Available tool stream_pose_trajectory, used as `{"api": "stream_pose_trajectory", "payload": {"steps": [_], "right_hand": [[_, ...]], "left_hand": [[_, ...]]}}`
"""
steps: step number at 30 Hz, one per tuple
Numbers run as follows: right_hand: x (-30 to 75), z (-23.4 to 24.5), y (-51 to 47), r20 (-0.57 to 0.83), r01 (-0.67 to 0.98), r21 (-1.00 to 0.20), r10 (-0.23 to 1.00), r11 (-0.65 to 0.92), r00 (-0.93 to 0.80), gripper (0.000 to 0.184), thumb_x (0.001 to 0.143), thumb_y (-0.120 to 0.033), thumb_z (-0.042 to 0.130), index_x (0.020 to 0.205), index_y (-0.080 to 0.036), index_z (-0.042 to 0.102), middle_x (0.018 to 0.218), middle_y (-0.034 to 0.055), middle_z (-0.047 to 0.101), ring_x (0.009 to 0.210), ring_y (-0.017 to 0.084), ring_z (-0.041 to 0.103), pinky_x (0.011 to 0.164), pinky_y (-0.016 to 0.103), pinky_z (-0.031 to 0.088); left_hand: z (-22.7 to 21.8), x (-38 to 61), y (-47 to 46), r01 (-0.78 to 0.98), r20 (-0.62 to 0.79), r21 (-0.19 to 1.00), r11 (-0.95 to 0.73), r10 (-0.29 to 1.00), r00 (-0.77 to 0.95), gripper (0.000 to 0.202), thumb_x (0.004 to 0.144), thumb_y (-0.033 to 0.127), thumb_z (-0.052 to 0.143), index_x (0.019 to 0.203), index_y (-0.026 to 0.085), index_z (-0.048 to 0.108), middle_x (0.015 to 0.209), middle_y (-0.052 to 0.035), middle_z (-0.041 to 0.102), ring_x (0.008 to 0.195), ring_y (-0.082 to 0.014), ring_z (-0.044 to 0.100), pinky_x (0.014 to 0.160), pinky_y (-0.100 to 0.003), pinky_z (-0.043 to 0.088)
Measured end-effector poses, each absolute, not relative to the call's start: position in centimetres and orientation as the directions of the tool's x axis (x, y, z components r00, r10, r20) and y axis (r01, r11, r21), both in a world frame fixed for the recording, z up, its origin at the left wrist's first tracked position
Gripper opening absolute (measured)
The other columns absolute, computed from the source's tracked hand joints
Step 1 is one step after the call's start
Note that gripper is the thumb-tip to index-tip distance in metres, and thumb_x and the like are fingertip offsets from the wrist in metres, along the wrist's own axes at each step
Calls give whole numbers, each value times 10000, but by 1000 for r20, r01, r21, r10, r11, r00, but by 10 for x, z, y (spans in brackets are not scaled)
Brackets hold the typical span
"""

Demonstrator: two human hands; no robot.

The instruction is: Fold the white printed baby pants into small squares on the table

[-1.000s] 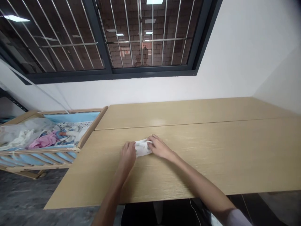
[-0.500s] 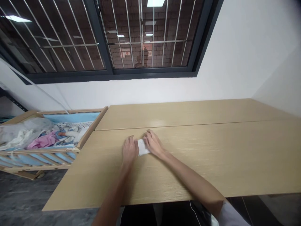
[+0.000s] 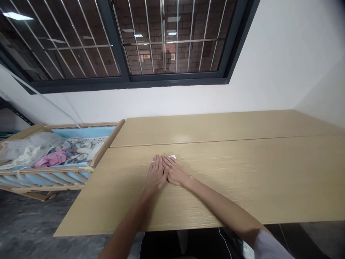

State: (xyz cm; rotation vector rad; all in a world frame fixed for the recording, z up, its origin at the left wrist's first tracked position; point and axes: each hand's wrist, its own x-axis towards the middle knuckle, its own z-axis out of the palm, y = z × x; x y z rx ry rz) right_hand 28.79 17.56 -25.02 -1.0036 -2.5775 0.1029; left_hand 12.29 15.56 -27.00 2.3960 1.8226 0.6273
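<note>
My left hand and my right hand lie flat and side by side on the light wood table, their fingertips nearly touching. A small white folded cloth is almost fully hidden beneath them. Only a sliver shows past my right fingertips, and a thin edge shows by my left fingers. Neither hand is curled around it; both press down from above.
A wooden crib with blue padding and a heap of clothes stands beyond the table's left edge. A seam crosses the tabletop. A white wall and a barred window lie ahead.
The cloth has become smaller and mostly disappeared beneath my hands. My hands have moved together and flattened on top of it, and my right hand has shifted left.
</note>
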Motion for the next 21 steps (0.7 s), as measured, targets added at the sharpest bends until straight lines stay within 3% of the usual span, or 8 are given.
{"api": "stream_pose_trajectory", "payload": {"steps": [7, 11, 14, 17, 21], "right_hand": [[316, -252, 178, 272, 664, -391, 769, 637, -578, 598, 1059, -384, 291, 1598, -127, 254, 1643, 152, 276, 1539, 267, 222, 1250, 520, 225], [324, -240, 176, 291, 623, -374, 724, 687, -625, 636, 1053, -422, 339, 1599, -112, 236, 1666, 170, 189, 1557, 286, 139, 1250, 532, 205], [333, -231, 172, 323, 563, -327, 649, 759, -688, 696, 1018, -453, 445, 1599, -127, 242, 1669, 172, 190, 1554, 306, 140, 1246, 539, 201], [342, -230, 171, 279, 542, -339, 633, 768, -722, 723, 993, -472, 496, 1590, -130, 273, 1628, 185, 310, 1523, 316, 245, 1228, 527, 239], [341, -242, 176, 266, 548, -412, 672, 728, -692, 780, 918, -432, 607, 1576, -147, 302, 1608, 190, 349, 1503, 328, 288, 1208, 534, 264]], "left_hand": [[-266, 123, 152, 932, 282, 239, -271, 938, 200, 744, 1031, 538, 196, 1560, 15, 199, 1630, -243, 243, 1538, -312, 183, 1225, -522, 240], [-254, 117, 146, 930, 334, 175, -324, 908, 253, 785, 1010, 593, 282, 1556, 33, 225, 1617, -257, 269, 1527, -332, 217, 1210, -527, 259], [-244, 100, 136, 899, 407, 89, -428, 840, 360, 799, 947, 648, 454, 1517, 97, 355, 1608, -234, 312, 1513, -357, 248, 1209, -539, 239], [-237, 85, 126, 865, 365, 80, -495, 822, 437, 634, 933, 600, 531, 1389, 159, 528, 1517, -199, 475, 1416, -346, 421, 1173, -521, 294], [-233, 83, 128, 871, 293, 184, -456, 871, 395, 491, 901, 402, 609, 1348, 203, 567, 1449, -155, 560, 1327, -314, 520, 1147, -497, 326]]}}
